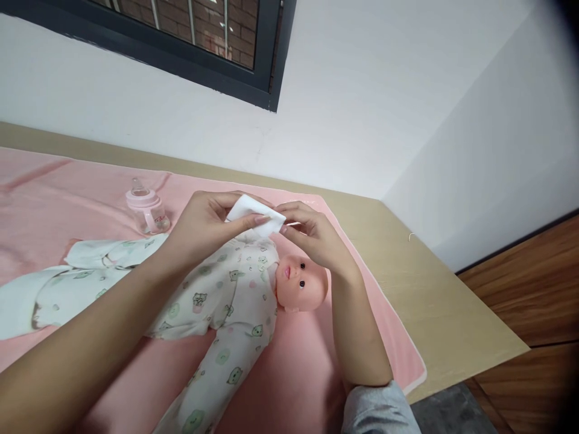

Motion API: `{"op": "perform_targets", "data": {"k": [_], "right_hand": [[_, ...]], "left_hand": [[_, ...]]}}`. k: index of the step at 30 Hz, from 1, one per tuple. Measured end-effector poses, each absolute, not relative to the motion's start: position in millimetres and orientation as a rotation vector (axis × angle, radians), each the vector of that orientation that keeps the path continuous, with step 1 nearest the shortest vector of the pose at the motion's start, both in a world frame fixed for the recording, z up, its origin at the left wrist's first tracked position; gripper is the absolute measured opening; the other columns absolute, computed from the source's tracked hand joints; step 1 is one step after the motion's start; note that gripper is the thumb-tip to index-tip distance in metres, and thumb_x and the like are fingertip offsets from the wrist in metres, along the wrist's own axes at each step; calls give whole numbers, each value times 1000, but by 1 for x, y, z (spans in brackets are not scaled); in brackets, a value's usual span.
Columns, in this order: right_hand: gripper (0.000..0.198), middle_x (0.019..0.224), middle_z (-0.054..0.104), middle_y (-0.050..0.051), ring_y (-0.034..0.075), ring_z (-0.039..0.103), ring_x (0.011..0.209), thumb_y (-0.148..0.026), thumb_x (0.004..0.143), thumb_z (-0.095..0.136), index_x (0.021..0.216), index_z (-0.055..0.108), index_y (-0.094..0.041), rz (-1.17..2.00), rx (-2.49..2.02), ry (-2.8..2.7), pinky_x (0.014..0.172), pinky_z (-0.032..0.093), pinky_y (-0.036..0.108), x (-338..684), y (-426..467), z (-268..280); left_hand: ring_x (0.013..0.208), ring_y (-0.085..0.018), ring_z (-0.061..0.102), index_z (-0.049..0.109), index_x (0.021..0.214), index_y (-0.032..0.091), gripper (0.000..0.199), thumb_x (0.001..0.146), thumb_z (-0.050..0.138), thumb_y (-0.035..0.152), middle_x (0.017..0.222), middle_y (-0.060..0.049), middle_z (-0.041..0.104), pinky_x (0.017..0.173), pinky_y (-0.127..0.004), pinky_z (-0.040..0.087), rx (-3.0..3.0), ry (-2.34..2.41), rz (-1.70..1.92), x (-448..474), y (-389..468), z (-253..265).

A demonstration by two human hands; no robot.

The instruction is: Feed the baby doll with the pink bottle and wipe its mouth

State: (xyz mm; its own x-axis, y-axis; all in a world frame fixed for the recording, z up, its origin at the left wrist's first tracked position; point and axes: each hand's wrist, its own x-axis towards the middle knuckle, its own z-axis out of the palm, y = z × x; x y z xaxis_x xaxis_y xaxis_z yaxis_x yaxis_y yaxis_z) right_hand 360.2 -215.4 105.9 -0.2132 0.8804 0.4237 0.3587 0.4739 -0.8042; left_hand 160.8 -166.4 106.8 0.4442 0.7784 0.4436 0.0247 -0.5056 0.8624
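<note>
fingers (253, 222) pinch one white cloth (245, 208) above a doll (219, 286)

left hand (205, 220): thumb pressed along the top of the cloth, the others behind it, closed with only the cloth between. right hand (319, 235): thumb and forefinger come together at the right-hand corner, a light pinch by the look of it; the other fingers curl loosely, part open, holding nothing else that shows. the cloth hangs between both hands, over the doll's far shoulder and near its head (301, 286). whether it touches the clothes (246, 274) cannot be told from this angle.

the step in hand looks like folding or straightening the cloth. the next move, as a judgement, calls for a firm hold on the left while the right sets its grip along the edge, clear of the head just below.

the count: two hands, one cloth. one doll, lying face up, with two legs (113, 252) and one arm (230, 367) plain to see. one bottle (151, 214) beyond the legs. one pink blanket (289, 374) under doll and bottle, on one table (384, 253). one window (266, 78). one grey sleeve (380, 410), at the right elbow.
</note>
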Motion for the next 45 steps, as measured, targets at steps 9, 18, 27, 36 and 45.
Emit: {"op": "perform_targets", "data": {"k": [9, 18, 27, 36, 45], "right_hand": [[21, 106, 69, 3, 14, 64, 92, -38, 81, 63, 95, 71, -24, 713, -1085, -1523, 92, 51, 34, 408, -184, 87], [31, 94, 72, 3, 14, 68, 82, -32, 68, 75, 95, 69, -19, 1207, -1122, -972, 88, 54, 32, 454, -132, -21], [20, 91, 74, 5, 16, 69, 88, -25, 73, 73, 90, 68, -17, 1287, -1090, -876, 100, 51, 35, 461, -127, -48], [17, 88, 73, 6, 17, 70, 90, -21, 74, 71, 89, 67, -16, 1283, -1032, -842, 102, 50, 37, 464, -124, -54], [15, 88, 73, 6, 16, 70, 88, -19, 76, 69, 90, 67, -16, 1278, -1042, -823, 102, 50, 37, 465, -124, -55]], "left_hand": [[57, -14, 50, 64, 65, 17, 25, 77, 65, 39, 61, 1, 53, 50, -22, 34, 2173, 591, 553, 160, -153, 99], [52, -11, 28, 30, 59, 17, 27, 73, 53, 25, 59, 2, 29, 47, -25, 18, 2340, 590, 306, 179, -158, 77], [54, -10, 27, 29, 60, 16, 27, 73, 51, 24, 59, 3, 28, 47, -26, 19, 2387, 634, 230, 186, -165, 76], [54, -11, 27, 27, 62, 16, 29, 73, 52, 26, 59, 3, 31, 48, -28, 17, 2478, 735, 231, 188, -177, 76], [53, -13, 31, 33, 60, 16, 20, 72, 48, 22, 55, 3, 39, 50, -28, 20, 2567, 802, 305, 192, -184, 72]]}}
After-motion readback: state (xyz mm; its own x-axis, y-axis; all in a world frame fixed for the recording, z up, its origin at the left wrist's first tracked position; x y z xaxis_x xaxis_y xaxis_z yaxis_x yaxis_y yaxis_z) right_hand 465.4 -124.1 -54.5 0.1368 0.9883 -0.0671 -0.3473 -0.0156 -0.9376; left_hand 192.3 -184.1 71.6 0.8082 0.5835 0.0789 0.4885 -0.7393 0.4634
